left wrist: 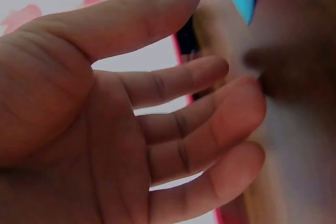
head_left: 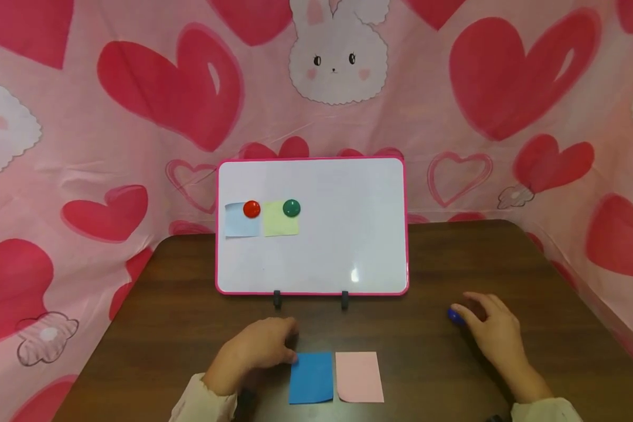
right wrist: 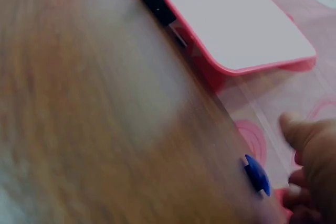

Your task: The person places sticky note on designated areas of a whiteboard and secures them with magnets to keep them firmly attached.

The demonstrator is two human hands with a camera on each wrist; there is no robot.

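The right hand [head_left: 493, 334] reaches loose-fingered for the blue magnet [head_left: 455, 316] on the desk [head_left: 190, 328], where a low fingertip pinch should lift it cleanly, while the left hand [head_left: 261, 349], grip relaxed, touches the blue note [head_left: 311, 378].

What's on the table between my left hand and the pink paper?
In the head view, the blue paper lies between the left hand and the pink paper. The fingertips are at its top left corner.
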